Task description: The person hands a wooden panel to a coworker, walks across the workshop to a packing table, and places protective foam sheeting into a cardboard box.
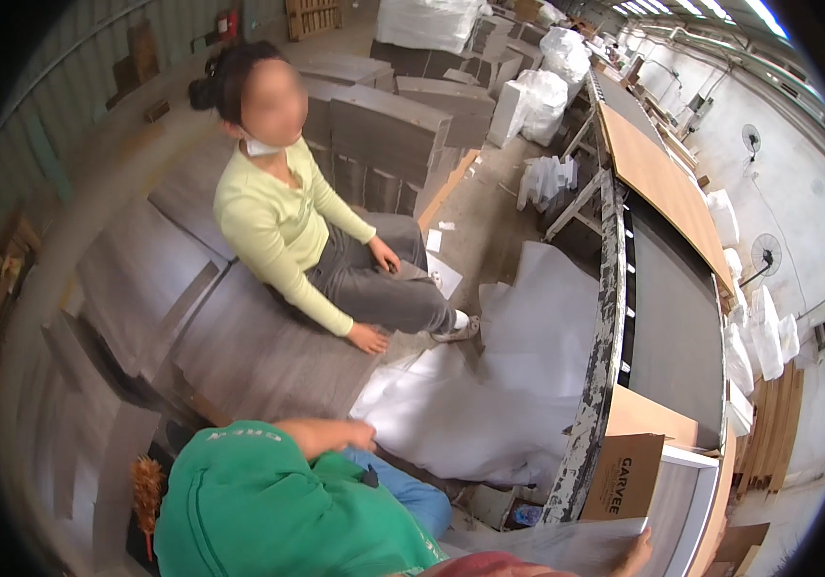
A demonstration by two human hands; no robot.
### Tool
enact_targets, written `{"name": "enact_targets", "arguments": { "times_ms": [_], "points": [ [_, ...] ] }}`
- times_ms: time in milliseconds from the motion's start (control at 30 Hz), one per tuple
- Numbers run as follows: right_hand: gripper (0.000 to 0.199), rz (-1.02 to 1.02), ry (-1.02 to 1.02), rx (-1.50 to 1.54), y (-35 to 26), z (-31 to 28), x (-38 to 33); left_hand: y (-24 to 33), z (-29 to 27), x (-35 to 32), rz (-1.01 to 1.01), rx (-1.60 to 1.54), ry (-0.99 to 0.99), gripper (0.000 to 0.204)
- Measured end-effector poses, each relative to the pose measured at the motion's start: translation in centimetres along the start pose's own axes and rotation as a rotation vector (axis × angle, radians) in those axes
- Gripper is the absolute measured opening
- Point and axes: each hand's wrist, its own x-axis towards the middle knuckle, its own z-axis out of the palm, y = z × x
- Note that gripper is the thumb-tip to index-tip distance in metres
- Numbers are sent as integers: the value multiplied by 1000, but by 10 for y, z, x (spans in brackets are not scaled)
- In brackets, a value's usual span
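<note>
My green-sleeved left arm crosses in front of my blue jeans (422, 502). At its end my left hand (359, 436) is small in view, its fingers curled; whatever may be in it is hidden. A small dark object (370, 476) shows just below it. At the lower right, my right hand (636, 556) closes on the edge of a translucent greyish sheet (547, 540). Next to that hand stand a brown carton (622, 476) and a white-edged grey panel (689, 486). A reddish shape (499, 565) at the bottom edge is too cut off to make out.
A person (273, 221) in a pale yellow top sits on stacked grey panels (268, 356), one hand flat on them. White foam sheets (528, 356) lie across the floor. Along the right runs a conveyor (667, 298) bearing brown boards (658, 183). An orange brush (146, 495) is at left.
</note>
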Motion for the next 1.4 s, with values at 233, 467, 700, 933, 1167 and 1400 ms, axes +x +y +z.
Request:
{"name": "enact_targets", "arguments": {
  "times_ms": [233,467,700,933,1167,1400],
  "points": [
    [62,-23,-47,-87,-9,-11,-7,-23,59,9,315,307,-343,32],
    [55,-57,-52,-33,0,-15,1,8,-70,-58,-158,4,-97,42],
    [59,-180,247,107,-33,-17,-34,-70,-7,-42,-189,57,-8,44],
    [62,-9,-41,41,3,-12,-11,-3,-19,-62,-119,101,-225,50],
    [61,-20,-92,207,-20,-15,-18,-35,33,-19,458,32,-214,55],
    [60,30,-61,199,-13,-15,-8,-76,82,11,326,-225,-82,63]
  ]
}}
